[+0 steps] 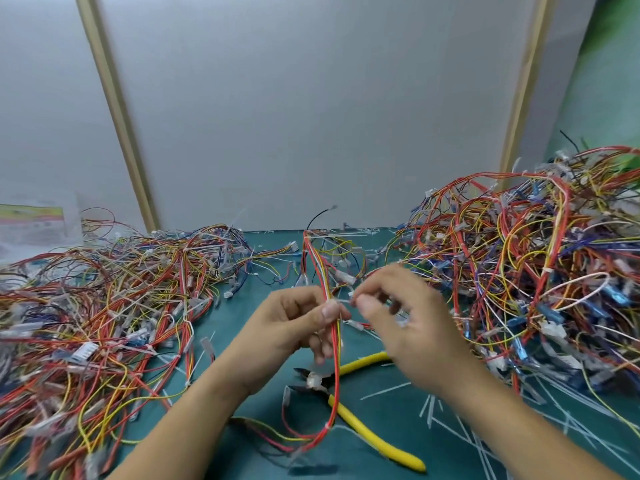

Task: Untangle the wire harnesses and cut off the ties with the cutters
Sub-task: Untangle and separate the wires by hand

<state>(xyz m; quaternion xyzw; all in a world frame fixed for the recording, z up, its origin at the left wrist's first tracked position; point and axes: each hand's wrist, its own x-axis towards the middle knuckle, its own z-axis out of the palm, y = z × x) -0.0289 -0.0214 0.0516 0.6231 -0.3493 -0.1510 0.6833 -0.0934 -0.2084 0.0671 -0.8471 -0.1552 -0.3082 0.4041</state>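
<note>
Left hand (298, 323) pinches harness (336, 355), axis 12–6; right hand (408, 320) pinches tie (343, 301); cutters (360, 427) at 6, nearer right.

The work surface is covered by a teal mat (252, 306). Behind it, pale grey wall panels (311, 116) are divided by two slanting beige strips (116, 109) (one on either side). A clear plastic bag (34, 223) with a coloured label is seen far left, and a blurred green surface (609, 81) upper right.

Two hands (298, 327) (408, 320), one cutters (367, 434), two piles (104, 306) (519, 254)
</note>
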